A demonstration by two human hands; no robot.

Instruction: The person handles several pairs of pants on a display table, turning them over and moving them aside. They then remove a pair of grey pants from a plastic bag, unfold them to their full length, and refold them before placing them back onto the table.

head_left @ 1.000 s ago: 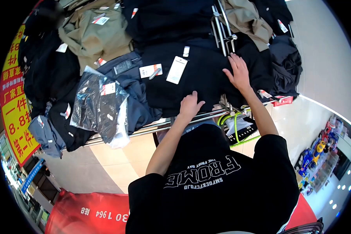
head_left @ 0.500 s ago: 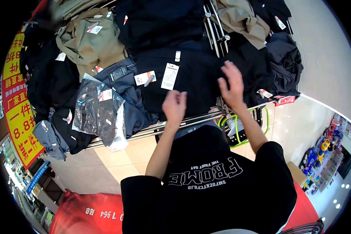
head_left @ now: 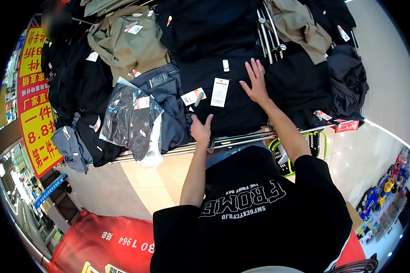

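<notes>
A folded black garment [head_left: 234, 116] lies flat in front of me on a metal rack. A long white label [head_left: 219, 92], a small white tag [head_left: 225, 65] and a red-and-white price tag [head_left: 193, 96] lie on it. My left hand [head_left: 201, 130] is at the garment's near left edge, thumb and finger apart. My right hand [head_left: 256, 84] rests with spread fingers on its right part, beside the long label. Neither hand holds anything that I can see. Left of my left hand lie dark grey clothing [head_left: 171, 120] and a plastic-wrapped dark garment [head_left: 134, 120].
Khaki clothing [head_left: 130, 43] and more black clothing [head_left: 298, 86] surround the spot. Metal rails [head_left: 241, 141] run along the near edge. Below them stands a black basket with green trim [head_left: 321, 145]. A yellow and red sign [head_left: 34, 104] stands at the left.
My right hand has come down flat onto the black garment. My left hand has shifted toward its left edge, and its fingers have spread. The camera view has turned slightly left.
</notes>
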